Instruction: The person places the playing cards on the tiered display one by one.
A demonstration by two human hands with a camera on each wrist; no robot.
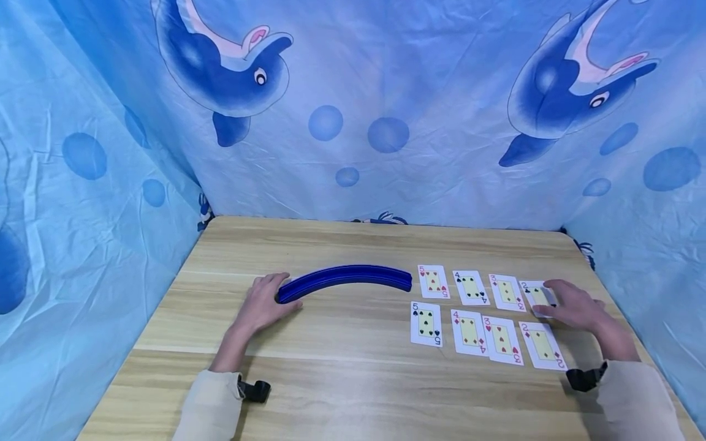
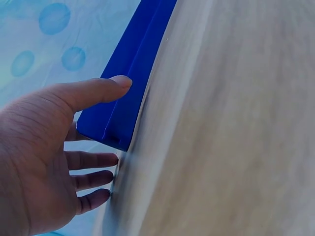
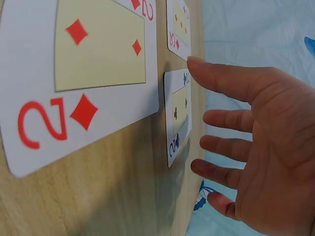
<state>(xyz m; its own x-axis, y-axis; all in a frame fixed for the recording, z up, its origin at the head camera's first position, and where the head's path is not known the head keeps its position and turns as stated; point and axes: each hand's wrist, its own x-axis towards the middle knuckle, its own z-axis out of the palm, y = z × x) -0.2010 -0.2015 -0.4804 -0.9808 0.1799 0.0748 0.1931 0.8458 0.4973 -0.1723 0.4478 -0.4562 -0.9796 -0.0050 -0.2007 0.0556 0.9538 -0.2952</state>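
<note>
blue and curved, the holder (image 1: 345,275) rests on the bench (image 1: 353,392), left of eight cards (image 1: 433,283) laid face up in two rows. the left hand (image 1: 265,303) has thumb and forefinger either side of its left end, the other fingers apart; whether they pinch it cannot be told. the right hand (image 1: 573,306) spreads its fingers, apart and gripping nothing, at the two of clubs (image 3: 177,118), right end of the back row. the step in hand looks like picking up; the next move probably calls for a firm pinch on the holder and a fingertip under the card's edge.
</note>
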